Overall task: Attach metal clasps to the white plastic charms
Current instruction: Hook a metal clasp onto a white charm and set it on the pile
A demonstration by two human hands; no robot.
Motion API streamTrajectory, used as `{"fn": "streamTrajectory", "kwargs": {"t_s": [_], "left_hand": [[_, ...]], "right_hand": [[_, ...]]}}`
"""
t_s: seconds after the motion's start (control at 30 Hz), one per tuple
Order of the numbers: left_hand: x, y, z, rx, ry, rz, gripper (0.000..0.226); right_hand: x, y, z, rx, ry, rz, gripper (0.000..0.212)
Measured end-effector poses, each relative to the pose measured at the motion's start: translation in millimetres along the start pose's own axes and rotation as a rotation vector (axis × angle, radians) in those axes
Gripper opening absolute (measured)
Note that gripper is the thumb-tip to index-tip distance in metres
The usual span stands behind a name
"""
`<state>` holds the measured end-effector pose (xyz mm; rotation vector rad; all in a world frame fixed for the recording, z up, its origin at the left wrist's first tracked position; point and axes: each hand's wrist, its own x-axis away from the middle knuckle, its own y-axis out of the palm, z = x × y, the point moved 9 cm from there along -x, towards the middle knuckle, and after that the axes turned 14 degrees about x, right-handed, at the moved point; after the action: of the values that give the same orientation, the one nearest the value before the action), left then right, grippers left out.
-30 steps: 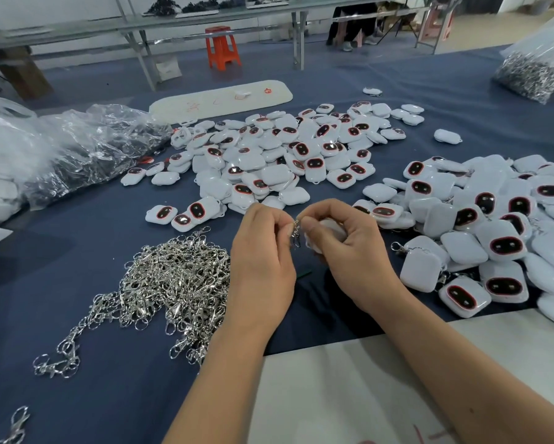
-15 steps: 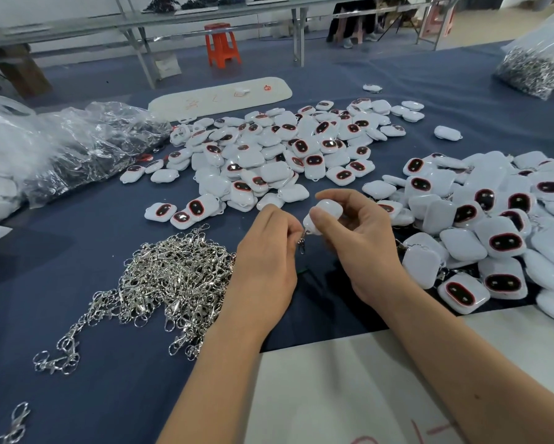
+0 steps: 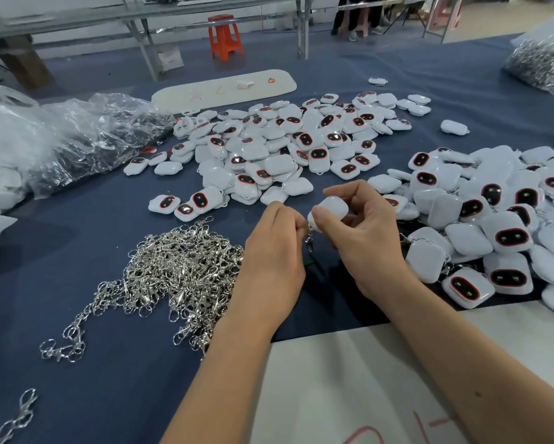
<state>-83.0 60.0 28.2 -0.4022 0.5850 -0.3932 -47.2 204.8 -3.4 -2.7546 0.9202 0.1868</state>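
My right hand [image 3: 362, 235] pinches a white plastic charm [image 3: 331, 208] above the blue cloth. My left hand [image 3: 274, 254] pinches a small metal clasp [image 3: 308, 240] at the charm's lower edge; the clasp hangs down between both hands. A heap of silver clasps [image 3: 179, 270] lies just left of my left hand. Loose white charms with dark red-rimmed windows form a pile [image 3: 285, 145] beyond my hands. A second pile of charms [image 3: 500, 219], some with clasps showing, lies to the right.
Clear plastic bags [image 3: 61, 136] sit at the left edge. A bag of metal parts [image 3: 538, 62] is at the far right. A white board [image 3: 224, 89] lies beyond the charms. A white sheet [image 3: 349, 379] covers the near edge. Stray clasps [image 3: 16, 421] lie at lower left.
The charm has risen into view between my right thumb and fingers, and the clasp now hangs below it instead of being hidden between my hands.
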Motion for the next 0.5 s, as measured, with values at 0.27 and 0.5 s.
{"fn": "streamTrajectory", "kwargs": {"t_s": [0.27,0.5], "left_hand": [[0.8,3.0,-2.2,-0.068,-0.025,0.025,0.01],[-2.6,-2.8,-4.6,0.111,-0.001,0.102,0.01]], "right_hand": [[2.7,-3.7,-2.9,0.072,-0.021,0.024,0.023],[1.8,-2.0,6.0,-0.148,0.114,-0.016,0.022]]}}
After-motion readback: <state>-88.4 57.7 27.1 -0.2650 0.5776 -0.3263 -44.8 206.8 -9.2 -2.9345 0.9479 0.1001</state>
